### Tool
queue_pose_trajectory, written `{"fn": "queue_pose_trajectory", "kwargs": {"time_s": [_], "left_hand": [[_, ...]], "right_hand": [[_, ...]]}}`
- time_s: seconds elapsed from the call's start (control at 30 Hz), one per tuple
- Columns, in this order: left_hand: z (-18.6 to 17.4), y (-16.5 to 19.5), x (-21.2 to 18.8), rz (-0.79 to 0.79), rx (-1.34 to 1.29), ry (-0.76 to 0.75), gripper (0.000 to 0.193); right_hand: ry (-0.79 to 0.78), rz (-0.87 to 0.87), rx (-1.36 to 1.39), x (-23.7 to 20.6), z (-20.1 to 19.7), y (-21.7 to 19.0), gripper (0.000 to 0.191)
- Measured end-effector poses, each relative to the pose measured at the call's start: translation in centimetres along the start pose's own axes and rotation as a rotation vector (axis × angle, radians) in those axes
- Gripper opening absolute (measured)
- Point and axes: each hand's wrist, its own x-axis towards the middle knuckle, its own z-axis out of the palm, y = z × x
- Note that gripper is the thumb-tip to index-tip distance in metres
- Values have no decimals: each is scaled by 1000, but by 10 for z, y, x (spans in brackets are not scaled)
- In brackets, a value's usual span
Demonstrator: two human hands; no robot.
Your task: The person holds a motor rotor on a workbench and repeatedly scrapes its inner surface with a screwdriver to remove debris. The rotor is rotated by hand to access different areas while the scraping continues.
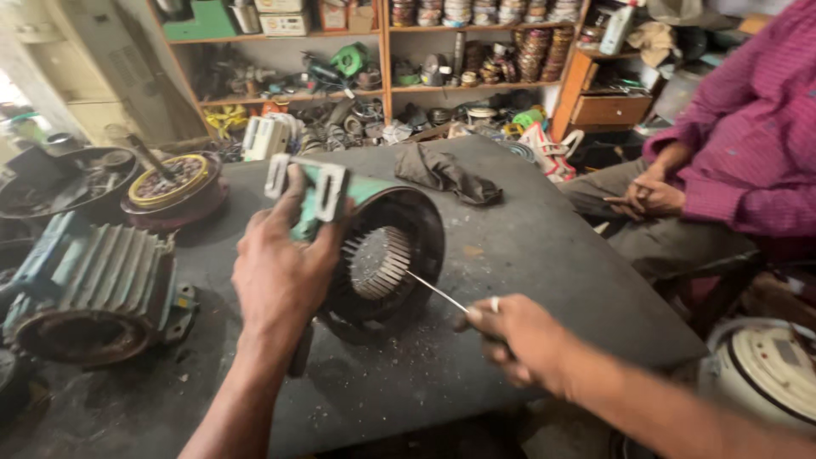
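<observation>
A worker's left hand holds a green motor shell tilted on the dark desk, its open mouth facing the camera. The right hand, its grip closed on a thin metal rod, points it up-left into the opening; bare desk lies to the right.

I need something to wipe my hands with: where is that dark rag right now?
The dark rag lies crumpled on the grey worktable, toward its far edge, just beyond the green motor housing and in front of the cluttered shelves.
</observation>
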Motion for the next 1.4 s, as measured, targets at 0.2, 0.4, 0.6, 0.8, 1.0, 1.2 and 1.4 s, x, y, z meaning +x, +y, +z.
{"fn": "queue_pose_trajectory", "kwargs": {"time_s": [0.2, 0.4, 0.6, 0.8, 1.0, 1.2, 1.4], "left_hand": [[-11, 36, 25, -160, 3, -210, 74], [-2, 23, 10, -69, 20, -120, 79], [12, -7, 17, -24, 23, -51, 74], [6, -32, 39, 15, -103, -70, 62], [-9, -13, 2, -118, -123, -27, 67], [3, 31, -23, -174, 86, -32, 77], [11, 25, -11, -21, 56, -46, 75]], "right_hand": [[432, -1118, -789, -12, -6, 17, 20], [-244, 328, 66, 31, -33, 9, 33], [28, -377, -117, 21, -4, 56, 31], [319, -802, -789, -1, -20, 14, 27], [-236, 69, -465, 0, -23, -71, 34], [-268, 335, 5, 26, -15, -35, 39], [229, -299, -387, 6, 11, 18, 32]]}}
